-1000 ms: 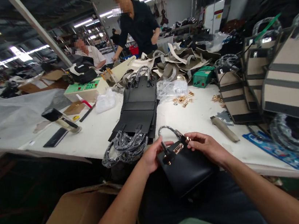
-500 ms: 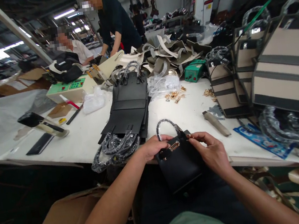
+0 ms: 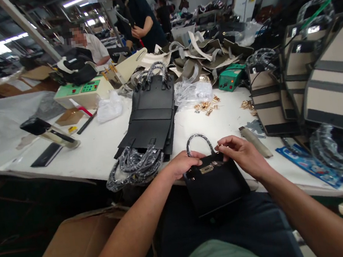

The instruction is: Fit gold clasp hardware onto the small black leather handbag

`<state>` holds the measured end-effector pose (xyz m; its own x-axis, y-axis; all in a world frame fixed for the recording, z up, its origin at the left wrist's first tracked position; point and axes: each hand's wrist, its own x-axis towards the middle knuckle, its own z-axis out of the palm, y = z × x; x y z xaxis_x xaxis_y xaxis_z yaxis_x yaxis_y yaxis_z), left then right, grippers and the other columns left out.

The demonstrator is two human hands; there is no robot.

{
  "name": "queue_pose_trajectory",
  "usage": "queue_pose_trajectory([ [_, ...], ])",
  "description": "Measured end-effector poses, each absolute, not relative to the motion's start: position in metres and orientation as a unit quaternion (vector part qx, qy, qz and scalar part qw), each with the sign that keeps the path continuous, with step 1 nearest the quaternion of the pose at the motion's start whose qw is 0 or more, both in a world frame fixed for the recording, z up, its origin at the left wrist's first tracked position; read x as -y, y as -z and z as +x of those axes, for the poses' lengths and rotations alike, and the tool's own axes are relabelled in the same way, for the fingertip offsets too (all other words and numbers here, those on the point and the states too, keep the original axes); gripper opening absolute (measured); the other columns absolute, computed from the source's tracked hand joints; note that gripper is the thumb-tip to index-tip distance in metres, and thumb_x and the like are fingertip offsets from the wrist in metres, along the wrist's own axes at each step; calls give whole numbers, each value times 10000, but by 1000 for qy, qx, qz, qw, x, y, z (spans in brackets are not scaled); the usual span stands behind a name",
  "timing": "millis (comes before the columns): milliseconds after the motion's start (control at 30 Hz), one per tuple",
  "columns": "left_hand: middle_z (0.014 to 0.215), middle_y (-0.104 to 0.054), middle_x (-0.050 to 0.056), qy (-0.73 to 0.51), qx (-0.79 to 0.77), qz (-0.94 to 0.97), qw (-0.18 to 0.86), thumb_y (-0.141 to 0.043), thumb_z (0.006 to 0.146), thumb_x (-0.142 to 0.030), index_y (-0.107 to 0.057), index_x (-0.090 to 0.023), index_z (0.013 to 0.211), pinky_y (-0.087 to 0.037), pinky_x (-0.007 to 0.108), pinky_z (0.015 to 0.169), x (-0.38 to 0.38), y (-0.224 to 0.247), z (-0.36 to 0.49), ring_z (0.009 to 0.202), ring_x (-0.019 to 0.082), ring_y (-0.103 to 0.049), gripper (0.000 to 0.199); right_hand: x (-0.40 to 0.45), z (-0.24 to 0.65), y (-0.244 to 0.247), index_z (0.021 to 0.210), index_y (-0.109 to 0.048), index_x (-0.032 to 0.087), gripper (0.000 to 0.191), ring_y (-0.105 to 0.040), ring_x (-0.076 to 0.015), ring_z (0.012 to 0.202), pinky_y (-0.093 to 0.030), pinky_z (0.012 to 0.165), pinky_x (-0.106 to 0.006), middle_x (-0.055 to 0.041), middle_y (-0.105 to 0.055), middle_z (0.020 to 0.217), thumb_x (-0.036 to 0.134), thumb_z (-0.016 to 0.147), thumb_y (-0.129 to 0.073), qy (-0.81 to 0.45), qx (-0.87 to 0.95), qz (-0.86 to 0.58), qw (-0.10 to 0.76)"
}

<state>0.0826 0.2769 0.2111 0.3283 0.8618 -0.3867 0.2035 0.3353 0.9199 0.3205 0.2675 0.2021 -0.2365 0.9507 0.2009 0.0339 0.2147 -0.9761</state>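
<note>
Handbag (image 3: 215, 186), small and black, rests on the person's lap at the table (image 3: 105, 150) edge. It looks light, stiff-sided and easily scuffed. Left hand (image 3: 181, 167) grips its top edge; right hand (image 3: 243, 155) pinches the strap by the gold clasp (image 3: 206, 169).

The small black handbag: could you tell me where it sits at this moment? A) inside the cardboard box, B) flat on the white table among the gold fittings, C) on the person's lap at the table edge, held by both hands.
C: the small black handbag rests on the lap, with the left hand and right hand at its top by the gold clasp.
</note>
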Motion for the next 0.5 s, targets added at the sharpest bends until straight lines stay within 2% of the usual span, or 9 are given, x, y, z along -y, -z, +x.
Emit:
queue_pose_trajectory([
  [100, 925, -680, 115, -248, -508, 538, 625, -666, 640, -220, -724, -83, 1104, -433, 231, 597, -279, -211, 82, 692, 147, -590, 487, -264, 337, -219, 1092, -618, 151, 454, -514, -106, 571, -352, 479, -223, -54, -617, 864, 535, 857, -677, -532, 685, -367, 335],
  [133, 930, -681, 118, -252, -504, 544, 622, -656, 637, -217, -724, -73, 1094, -435, 229, 607, -279, -211, 82, 700, 145, -591, 484, -263, 342, -224, 1076, -628, 156, 421, -524, -111, 574, -337, 468, -216, -46, -608, 823, 515, 861, -671, -543, 699, -359, 297],
  [200, 938, -683, 121, -260, -504, 540, 622, -654, 621, -215, -723, -60, 1084, -438, 227, 623, -279, -212, 82, 707, 142, -594, 493, -261, 349, -227, 1038, -653, 178, 316, -578, -130, 627, -400, 538, -235, -26, -610, 784, 445, 869, -647, -502, 731, -378, 267],
  [300, 931, -684, 124, -261, -516, 521, 628, -685, 604, -242, -719, -67, 1085, -445, 237, 622, -277, -213, 83, 702, 151, -600, 513, -256, 352, -212, 1045, -672, 268, 229, -634, -164, 769, -457, 725, -319, 25, -659, 885, 410, 883, -593, -315, 763, -484, 290],
  [367, 946, -685, 132, -264, -519, 512, 632, -697, 603, -244, -717, -69, 1081, -456, 240, 635, -275, -214, 83, 714, 155, -609, 510, -249, 349, -194, 1047, -681, 326, 224, -613, -195, 802, -430, 728, -360, 48, -663, 882, 456, 896, -579, -214, 747, -545, 314],
  [500, 969, -683, 140, -262, -518, 504, 639, -701, 628, -206, -706, -60, 1098, -465, 231, 642, -275, -215, 82, 719, 147, -612, 492, -232, 339, -161, 950, -693, 339, 81, -606, -164, 879, -421, 829, -363, 92, -662, 957, 383, 920, -632, -134, 722, -505, 453],
])
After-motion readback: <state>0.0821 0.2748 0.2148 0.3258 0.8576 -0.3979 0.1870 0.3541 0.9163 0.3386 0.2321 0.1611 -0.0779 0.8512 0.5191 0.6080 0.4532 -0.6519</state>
